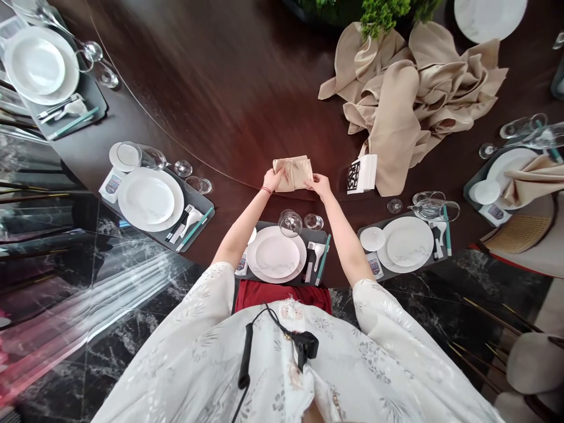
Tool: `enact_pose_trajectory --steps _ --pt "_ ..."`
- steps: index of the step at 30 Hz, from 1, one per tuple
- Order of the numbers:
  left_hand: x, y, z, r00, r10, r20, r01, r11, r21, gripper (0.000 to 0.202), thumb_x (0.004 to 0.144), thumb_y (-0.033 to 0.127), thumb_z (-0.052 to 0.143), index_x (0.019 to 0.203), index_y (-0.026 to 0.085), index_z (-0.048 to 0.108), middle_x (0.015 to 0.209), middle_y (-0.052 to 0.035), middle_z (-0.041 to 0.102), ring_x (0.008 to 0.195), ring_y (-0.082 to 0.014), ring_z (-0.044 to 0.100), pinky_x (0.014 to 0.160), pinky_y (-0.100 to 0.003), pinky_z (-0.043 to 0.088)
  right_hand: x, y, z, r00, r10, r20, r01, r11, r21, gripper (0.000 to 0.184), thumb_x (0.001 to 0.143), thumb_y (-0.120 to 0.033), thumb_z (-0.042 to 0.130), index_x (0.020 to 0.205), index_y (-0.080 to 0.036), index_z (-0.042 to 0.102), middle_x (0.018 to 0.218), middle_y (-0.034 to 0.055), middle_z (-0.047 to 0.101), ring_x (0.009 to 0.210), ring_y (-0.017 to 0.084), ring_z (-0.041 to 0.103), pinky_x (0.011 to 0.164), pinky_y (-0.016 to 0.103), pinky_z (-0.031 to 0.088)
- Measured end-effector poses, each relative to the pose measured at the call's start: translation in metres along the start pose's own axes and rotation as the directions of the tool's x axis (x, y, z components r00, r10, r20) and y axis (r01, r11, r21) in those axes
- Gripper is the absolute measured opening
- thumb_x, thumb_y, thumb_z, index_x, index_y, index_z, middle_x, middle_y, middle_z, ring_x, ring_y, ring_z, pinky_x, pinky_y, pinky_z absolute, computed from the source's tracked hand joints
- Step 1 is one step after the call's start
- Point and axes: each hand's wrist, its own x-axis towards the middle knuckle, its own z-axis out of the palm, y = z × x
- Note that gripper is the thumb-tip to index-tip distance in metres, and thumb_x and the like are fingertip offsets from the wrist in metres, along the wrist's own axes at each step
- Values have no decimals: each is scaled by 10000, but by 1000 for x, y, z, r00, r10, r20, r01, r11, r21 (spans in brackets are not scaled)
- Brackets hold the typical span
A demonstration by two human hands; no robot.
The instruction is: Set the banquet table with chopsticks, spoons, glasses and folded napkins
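A beige cloth napkin (292,173), folded into a small flat rectangle, is held over the dark round table in front of me. My left hand (274,178) grips its left edge, the thumb lying on top. At the right edge my right hand (320,184) pinches the cloth near the lower corner. The undersides of the fingers are hidden by the fabric. Just below my hands a place setting shows stacked white plates (277,257), with wine glasses (290,224) at its far side. A heap of crumpled beige napkins (423,88) spreads to the right.
Right of my hands stands a black-and-white tissue holder (361,174). Further settings sit along the edge, with plates at left (147,198) and right (408,244), each near stemmed glasses. A green plant (383,13) is at the far side; a chair (524,235) stands at right.
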Motion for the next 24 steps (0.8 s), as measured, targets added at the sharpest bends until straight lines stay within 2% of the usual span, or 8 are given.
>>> enact_pose_trajectory --steps 2,3,6,8,9,16,20,24 --pt "1 8 -10 955 271 122 -297 879 373 354 789 289 836 1086 156 696 1126 -179 731 1339 -388 568 1127 -474 442 1 10 3 994 -99 -47 93 990 -109 397 688 -373 876 952 -176 655 861 37 684 792 181 647 787 365 610" --pt "3 14 -14 882 387 270 -472 722 506 371 843 309 780 1170 164 685 1204 -179 717 1378 -370 539 1169 -494 404 2 13 4 986 -157 -62 144 973 -183 360 710 -343 845 964 -169 658 850 30 674 785 178 636 805 369 602" --pt "9 35 -19 478 393 785 -878 210 430 290 976 253 565 1235 215 692 1313 -118 693 1407 -261 518 1272 -504 286 2 16 9 935 -353 3 323 853 -410 330 805 -256 711 1116 -151 679 840 13 657 773 173 604 860 369 573" --pt "15 46 -18 234 254 939 -972 27 235 282 985 172 494 1110 228 740 1247 -84 720 1336 -207 571 1295 -472 269 -2 14 12 885 -447 131 445 728 -521 411 865 -189 597 1269 -147 661 907 35 670 818 184 604 893 362 554" --pt "18 50 -17 164 203 965 -985 -18 172 288 973 140 488 1040 227 754 1196 -79 734 1286 -196 601 1296 -461 279 -5 13 14 859 -469 206 495 656 -569 455 888 -156 543 1331 -151 643 961 53 676 855 192 608 908 357 544" --pt "26 68 -21 -29 108 994 -999 -38 -25 289 971 177 482 905 225 760 937 -73 751 1077 -191 679 1271 -480 341 -11 5 35 734 -357 578 663 195 -723 383 1022 -155 417 1275 -193 702 1290 137 662 1180 290 592 1087 463 470" --pt "27 77 -21 -27 177 984 -998 56 -37 262 983 286 519 867 231 747 919 -65 747 1014 -183 686 1225 -479 397 5 4 41 559 -331 760 823 106 -559 406 980 -92 447 1308 -152 680 1419 129 626 1507 297 375 1289 581 241" --pt "34 80 -12 -3 159 987 -1000 -18 0 342 1009 275 443 836 240 736 903 -62 731 994 -178 669 1216 -471 383 15 4 49 589 -284 757 803 100 -587 474 903 -56 502 1348 -99 661 1424 161 622 1551 324 318 1298 640 199"
